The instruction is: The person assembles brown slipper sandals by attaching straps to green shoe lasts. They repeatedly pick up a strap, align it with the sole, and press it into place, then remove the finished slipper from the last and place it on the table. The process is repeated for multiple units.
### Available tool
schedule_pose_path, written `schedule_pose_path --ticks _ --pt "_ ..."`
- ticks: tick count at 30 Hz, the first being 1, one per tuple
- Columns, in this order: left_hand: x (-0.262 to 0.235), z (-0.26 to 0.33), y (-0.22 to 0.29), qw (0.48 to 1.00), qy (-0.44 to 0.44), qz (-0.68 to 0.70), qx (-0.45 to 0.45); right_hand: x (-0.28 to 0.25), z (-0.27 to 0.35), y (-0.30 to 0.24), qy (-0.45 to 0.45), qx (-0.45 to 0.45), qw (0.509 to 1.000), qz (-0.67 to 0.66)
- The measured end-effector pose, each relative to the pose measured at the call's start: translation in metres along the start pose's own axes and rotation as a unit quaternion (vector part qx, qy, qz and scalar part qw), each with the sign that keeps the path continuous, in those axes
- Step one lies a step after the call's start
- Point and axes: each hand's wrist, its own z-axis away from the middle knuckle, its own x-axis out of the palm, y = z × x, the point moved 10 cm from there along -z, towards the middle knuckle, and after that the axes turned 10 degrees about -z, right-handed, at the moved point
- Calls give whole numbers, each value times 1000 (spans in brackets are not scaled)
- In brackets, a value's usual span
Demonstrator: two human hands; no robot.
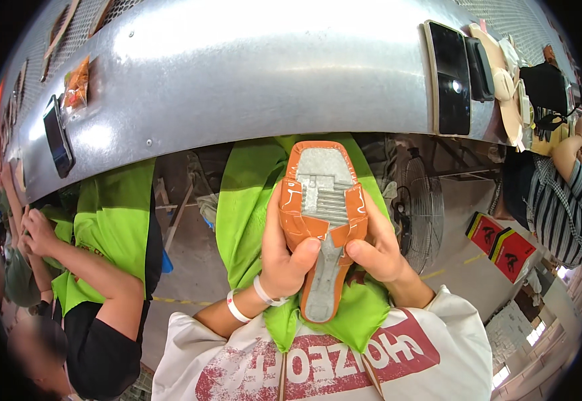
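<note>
Between my two hands is an unfinished shoe (323,199), bottom up, its square toe pointing away from me and its narrow heel end toward me. Brown-orange upper material is folded over the edges of a grey, ridged underside, with white lines along the folds. My left hand (289,250) wraps the shoe's left side, thumb on the folded edge. On the opposite side my right hand (379,247) grips it likewise, thumb near the middle. The fingers of both hands are mostly hidden behind the shoe. It is held over my green apron (251,200), short of the table edge.
The metal table (257,80) curves across ahead. On it lie a phone (57,137) and a small packet (77,85) at left, a large dark-screened device (450,80) at right. A fan (421,207) and a red-yellow box (501,246) stand below. People sit on both sides.
</note>
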Motion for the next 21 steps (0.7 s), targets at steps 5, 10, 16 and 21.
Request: schedule_pose_path --ticks 5,10,16,21 --pt "0 0 2 1000 -18 -23 9 0 1 -1 25 4 1000 2" --pt "3 0 -1 989 -122 79 -7 -7 0 1 -14 15 996 -88" --pt "4 -4 0 992 -125 -26 13 -10 -3 -2 -18 12 1000 -11" --pt "6 -3 6 993 -115 -29 29 -6 -4 -6 -14 -18 1000 18"
